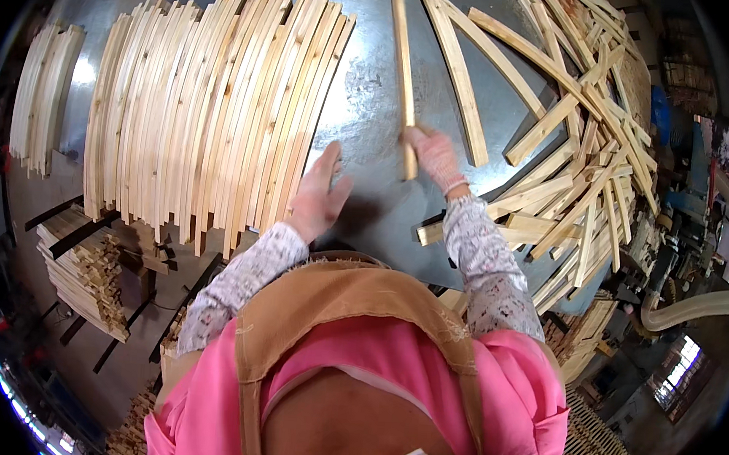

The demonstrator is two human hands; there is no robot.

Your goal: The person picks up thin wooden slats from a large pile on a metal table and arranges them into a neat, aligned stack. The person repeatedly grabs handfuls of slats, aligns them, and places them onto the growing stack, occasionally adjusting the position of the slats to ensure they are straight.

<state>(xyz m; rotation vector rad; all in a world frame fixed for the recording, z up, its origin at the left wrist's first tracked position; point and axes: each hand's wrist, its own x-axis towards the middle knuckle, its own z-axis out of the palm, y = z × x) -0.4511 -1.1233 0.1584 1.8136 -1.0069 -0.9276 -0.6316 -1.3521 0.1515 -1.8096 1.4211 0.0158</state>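
Note:
In my gloved right hand (434, 156) is the near end of a long wooden strip (402, 69), which points away from me over the metal table. My left hand (319, 197), also gloved, is held with fingers stretched and thumb apart, and nothing is in it. It is beside the near right corner of a wide row of wooden strips (212, 107) laid side by side. Two separate strips, one of them a pale wooden strip (453, 73), lie to the right of the held one.
A jumbled heap of wooden strips (584, 167) covers the table's right side. The grey metal table (359, 83) shows between heap and row. A smaller bundle of strips (46, 95) lies at far left. Below the table's left edge is a stack of wood (82, 271) on dark bars.

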